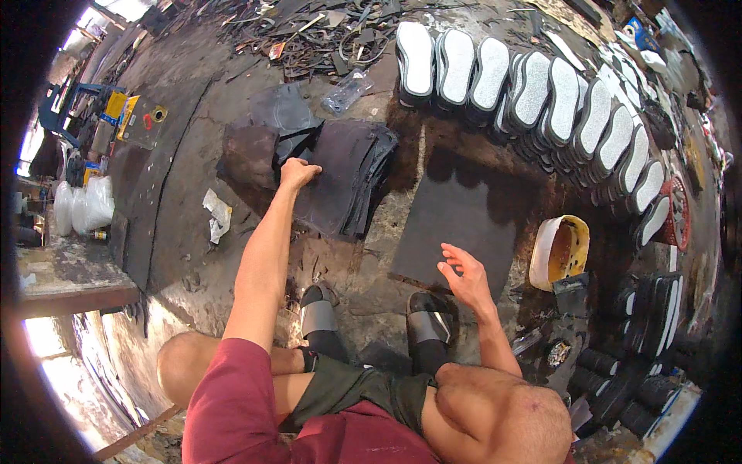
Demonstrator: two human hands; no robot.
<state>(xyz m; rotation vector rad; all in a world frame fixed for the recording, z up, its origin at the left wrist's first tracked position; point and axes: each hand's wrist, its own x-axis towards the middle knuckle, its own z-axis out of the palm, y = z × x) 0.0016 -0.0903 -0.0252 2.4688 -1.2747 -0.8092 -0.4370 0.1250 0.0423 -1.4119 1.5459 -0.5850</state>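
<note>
Grimy concrete floor carried everything. Left hand pressed closed fingers onto a stack of dark, worn rubber sheets lying just beyond them. Right hand hovered open-fingered, empty, over a flat black mat; white-faced shoe soles lay farther off.

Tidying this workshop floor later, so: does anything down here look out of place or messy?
Yes. A clear plastic bottle lies on its side beside the dark sheets under the left hand. A crumpled paper scrap sits on the bare floor, and tangled offcuts are heaped beyond. The shoe soles stand in a neat row.
</note>
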